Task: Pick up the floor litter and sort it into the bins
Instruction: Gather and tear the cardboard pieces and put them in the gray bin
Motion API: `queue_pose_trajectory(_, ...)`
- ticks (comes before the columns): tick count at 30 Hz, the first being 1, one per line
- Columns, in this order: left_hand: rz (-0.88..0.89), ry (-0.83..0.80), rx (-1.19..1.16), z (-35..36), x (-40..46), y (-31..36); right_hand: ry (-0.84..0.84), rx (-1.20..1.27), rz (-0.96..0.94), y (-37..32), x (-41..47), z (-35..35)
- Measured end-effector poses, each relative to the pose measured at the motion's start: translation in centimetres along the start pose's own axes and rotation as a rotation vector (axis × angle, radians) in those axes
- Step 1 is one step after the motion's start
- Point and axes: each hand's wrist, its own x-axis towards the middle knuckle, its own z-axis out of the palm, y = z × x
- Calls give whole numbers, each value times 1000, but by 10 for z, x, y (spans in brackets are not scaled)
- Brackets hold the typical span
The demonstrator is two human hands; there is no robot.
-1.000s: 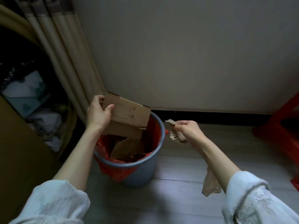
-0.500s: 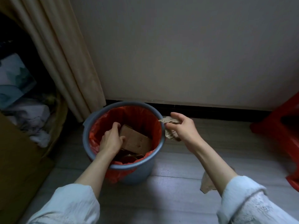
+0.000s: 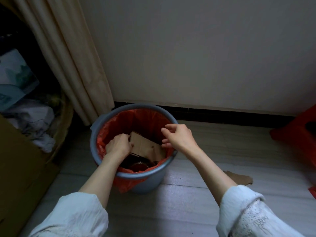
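Your left hand (image 3: pixel 118 147) is down inside the grey bin (image 3: pixel 154 180), its fingers curled on the near-left edge of the cardboard box (image 3: pixel 145 147), which lies tilted inside the red liner (image 3: pixel 109 132) with its long axis running from upper left to lower right across the opening. Your right hand (image 3: pixel 179 138) hovers over the bin's right rim, fingers loosely spread and holding nothing you can see; whether anything has dropped from it into the bin cannot be told. The relation that matters for the coming move, as a judgement: the next litter, a torn cardboard scrap (image 3: pixel 239 178), lies on the floor to the right of the bin, below and behind your right forearm, well apart from the left hand, so the right hand is the nearer one and would have to come back and down to reach it. Count: one bin in view, one box inside it over darker, unclear contents, one scrap on the floor. A curtain (image 3: pixel 68 57) hangs to the left; a red stool (image 3: pixel 297 132) stands at the right edge.
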Motion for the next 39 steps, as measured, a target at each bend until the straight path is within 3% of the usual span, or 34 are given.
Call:
queue_pose_trajectory(5, 164, 314, -119, -15, -8, 18, 121, 81, -56, 1, -2, -31)
queue_pose_trajectory(9, 450, 435, -273, -18, -19, 74, 155, 151, 2, 18, -2, -75)
queue_pose_trajectory(14, 904, 391, -145, 13, -49, 152, 120, -29, 149, 64, -10, -136)
queue_pose_trajectory(17, 1103, 177, 58, 63, -72, 187, 50, -324, 183, 105, -27, -173)
queue_pose_trajectory(21, 1049, -237, 259, 161, -97, 215, 42, -499, 365, 210, -75, -221)
queue_pose_trajectory(24, 939, -366, 207, 222, -114, 209, -36, -623, 610, 297, -121, -243)
queue_pose_trajectory(28, 938, -437, 275, 281, -135, 199, 3, -686, 822, 370, -161, -257)
queue_pose_trajectory(33, 919, -438, 296, 307, -128, 196, -62, -538, 825, 388, -166, -231)
queue_pose_trajectory(36, 799, -501, 384, 309, -119, 202, -138, -552, 675, 389, -158, -202)
queue_pose_trajectory(39, 789, -498, 402, 309, -122, 201, -132, -546, 523, 378, -150, -189)
